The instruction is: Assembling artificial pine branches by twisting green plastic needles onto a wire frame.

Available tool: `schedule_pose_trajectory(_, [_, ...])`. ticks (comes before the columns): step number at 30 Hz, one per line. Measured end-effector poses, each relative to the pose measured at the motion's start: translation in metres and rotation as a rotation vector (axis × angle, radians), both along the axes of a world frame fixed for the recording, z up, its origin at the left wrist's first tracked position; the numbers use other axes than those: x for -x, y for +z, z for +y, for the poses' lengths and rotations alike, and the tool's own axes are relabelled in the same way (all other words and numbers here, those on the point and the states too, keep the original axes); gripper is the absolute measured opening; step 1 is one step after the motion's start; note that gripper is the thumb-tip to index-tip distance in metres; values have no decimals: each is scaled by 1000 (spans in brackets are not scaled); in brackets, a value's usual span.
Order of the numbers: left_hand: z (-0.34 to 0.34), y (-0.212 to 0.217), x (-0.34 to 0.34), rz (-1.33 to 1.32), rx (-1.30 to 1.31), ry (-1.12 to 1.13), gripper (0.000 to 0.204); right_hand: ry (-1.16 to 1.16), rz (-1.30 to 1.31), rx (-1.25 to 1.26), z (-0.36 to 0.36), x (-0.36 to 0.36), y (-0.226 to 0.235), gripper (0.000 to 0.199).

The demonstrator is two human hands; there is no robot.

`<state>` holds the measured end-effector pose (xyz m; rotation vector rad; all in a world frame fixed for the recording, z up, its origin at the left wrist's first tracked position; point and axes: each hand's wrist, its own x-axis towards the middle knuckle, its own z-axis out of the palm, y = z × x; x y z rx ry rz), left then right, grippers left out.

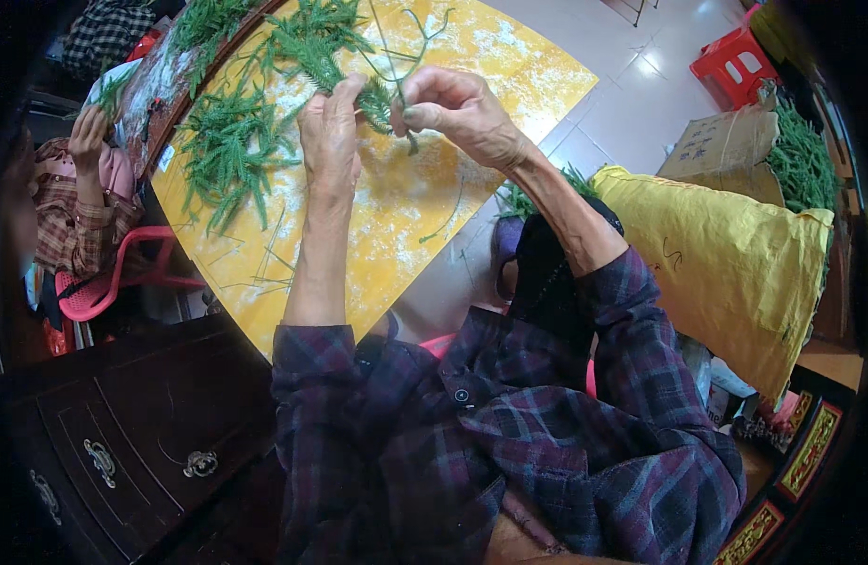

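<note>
My left hand (330,137) is closed around an artificial green pine sprig (375,105), thumb on top, above the yellow tabletop (405,202). Beside it, my right hand (464,115) pinches at the sprig's right end with thumb and forefinger. A thin, bare, branching green stem (421,58) rises from between those fingers; exactly how it meets the sprig is hidden. Left of my left hand lies a heap of loose green sprigs (231,151), with more sprigs (311,33) just beyond my hands. Several thin bare stems (269,259) are scattered near the table's left edge.
Across the left side, another person's hand (88,138) is raised near a second table with sprigs on it. A pink chair (123,273) stands there. To my right are a large yellow sack (726,254), a cardboard box (721,146) by more greenery, and a red stool (733,68).
</note>
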<state>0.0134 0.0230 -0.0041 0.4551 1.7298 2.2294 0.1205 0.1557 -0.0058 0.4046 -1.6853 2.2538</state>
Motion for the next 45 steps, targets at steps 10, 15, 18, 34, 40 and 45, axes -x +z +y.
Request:
schedule_pose_trajectory(10, [8, 11, -31, 82, 45, -193, 20, -122, 61, 134, 5, 8, -12, 17])
schedule_pose_trajectory(15, [6, -6, -27, 198, 49, -235, 21, -94, -22, 173, 3, 11, -10, 19])
schedule_pose_trajectory(18, [9, -8, -28, 154, 118, -213, 22, -120, -73, 120, 8, 9, -9, 22])
schedule_pose_trajectory(34, [10, -23, -23, 126, 81, -232, 24, -115, -125, -36, 23, 2, 7, 56])
schedule_pose_trajectory(40, [8, -10, -30, 263, 294, -237, 23, -88, -226, -59, 20, 5, 3, 52])
schedule_pose_trajectory(45, [10, -10, -31, 210, 306, -235, 21, -134, -233, 59, 16, 8, -5, 49])
